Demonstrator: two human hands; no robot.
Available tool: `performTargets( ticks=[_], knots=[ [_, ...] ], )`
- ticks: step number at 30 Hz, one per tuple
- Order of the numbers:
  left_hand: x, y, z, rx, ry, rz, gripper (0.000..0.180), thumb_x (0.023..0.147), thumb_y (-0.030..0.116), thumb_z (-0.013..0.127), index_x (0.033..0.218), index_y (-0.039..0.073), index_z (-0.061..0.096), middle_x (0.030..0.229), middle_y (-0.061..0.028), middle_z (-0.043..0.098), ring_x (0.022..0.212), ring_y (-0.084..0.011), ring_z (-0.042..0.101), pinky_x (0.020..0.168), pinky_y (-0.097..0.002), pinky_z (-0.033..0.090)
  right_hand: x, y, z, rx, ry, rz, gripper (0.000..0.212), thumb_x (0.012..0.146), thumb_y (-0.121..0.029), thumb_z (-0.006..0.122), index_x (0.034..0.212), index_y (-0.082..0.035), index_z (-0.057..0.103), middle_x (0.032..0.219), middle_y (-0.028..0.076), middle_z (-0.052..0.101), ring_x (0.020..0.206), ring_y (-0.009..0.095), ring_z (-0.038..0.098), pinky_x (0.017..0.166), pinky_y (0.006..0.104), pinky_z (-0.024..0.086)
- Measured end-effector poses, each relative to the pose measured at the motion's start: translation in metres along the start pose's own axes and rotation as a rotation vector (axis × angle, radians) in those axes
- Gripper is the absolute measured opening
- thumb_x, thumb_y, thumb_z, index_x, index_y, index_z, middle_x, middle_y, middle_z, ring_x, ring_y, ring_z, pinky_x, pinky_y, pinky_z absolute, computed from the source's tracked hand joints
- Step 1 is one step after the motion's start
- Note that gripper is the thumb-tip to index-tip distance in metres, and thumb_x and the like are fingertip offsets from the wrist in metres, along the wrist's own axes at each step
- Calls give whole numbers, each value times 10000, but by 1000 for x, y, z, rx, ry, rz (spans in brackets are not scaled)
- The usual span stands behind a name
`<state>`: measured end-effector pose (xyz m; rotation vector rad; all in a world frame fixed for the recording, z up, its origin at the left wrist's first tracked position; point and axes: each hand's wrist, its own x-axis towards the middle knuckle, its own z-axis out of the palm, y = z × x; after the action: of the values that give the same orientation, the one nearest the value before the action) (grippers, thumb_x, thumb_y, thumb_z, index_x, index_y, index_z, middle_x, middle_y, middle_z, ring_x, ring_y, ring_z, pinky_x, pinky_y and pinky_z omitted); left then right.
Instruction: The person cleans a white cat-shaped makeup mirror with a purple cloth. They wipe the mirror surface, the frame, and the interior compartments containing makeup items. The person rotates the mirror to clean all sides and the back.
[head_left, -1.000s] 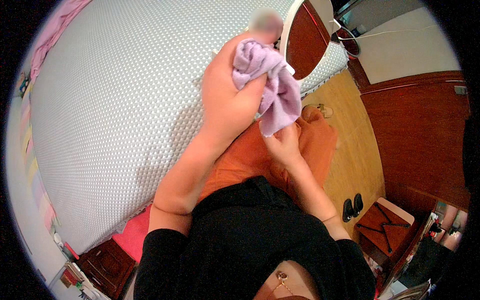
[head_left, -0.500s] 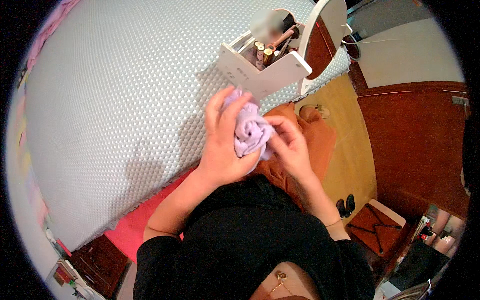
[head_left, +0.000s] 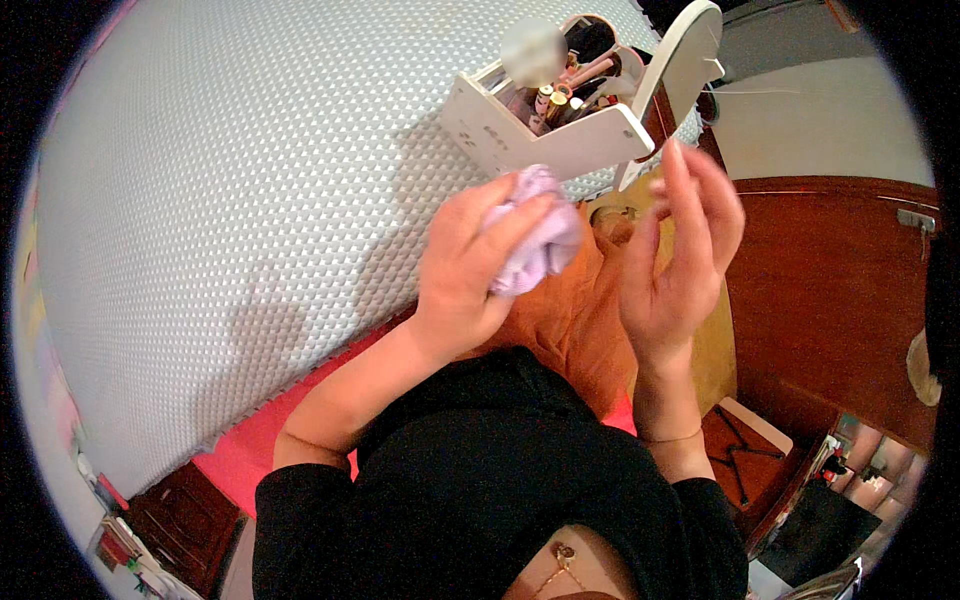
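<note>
A bunched lilac cloth (head_left: 545,240) is gripped in my left hand (head_left: 468,262), whose fingers wrap over its near side. It is crumpled into a soft ball, so its full shape stays hidden. My right hand (head_left: 680,250) is raised to the right of the cloth and apart from it, fingers up and spread, with nothing seen in it. Beyond both hands, a white makeup organizer (head_left: 550,150) stands on the bed, filled with brushes and tubes. Beside it an oval mirror (head_left: 665,95) stands tilted at its right end.
A pale quilted bed cover (head_left: 250,200) spreads across the left and far side. Orange trousers (head_left: 570,300) cover my legs. To the right are a dark red wooden panel (head_left: 820,300) and a folded stool (head_left: 745,455). A dark wooden cabinet (head_left: 185,525) stands at the lower left.
My right hand has let go of the cloth and moved away to the right and up. My left hand has shifted slightly right with the cloth, which is more tightly bunched.
</note>
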<state>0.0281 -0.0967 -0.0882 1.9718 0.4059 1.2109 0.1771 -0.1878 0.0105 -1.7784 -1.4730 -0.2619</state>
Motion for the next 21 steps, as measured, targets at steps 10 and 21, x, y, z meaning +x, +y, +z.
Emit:
performTargets(
  ticks=[10,21],
  knots=[
    [15,-32,48,332,114,264,408,797,102,693,1201,136,740,1452,19,573,1180,-250,521,955,-353,467,15,15,22,-168,62,-186,547,812,145,571,1326,-17,662,1349,132,564,1154,250,550,874,299,503],
    [-12,-59,0,75,-23,-253,737,696,-78,600,1415,69,543,1371,-176,580,1252,-393,559,1071,-441,438,0,12,33,-171,129,-42,520,808,128,634,1307,-14,670,1253,138,582,1138,263,548,967,328,473]
  ],
)
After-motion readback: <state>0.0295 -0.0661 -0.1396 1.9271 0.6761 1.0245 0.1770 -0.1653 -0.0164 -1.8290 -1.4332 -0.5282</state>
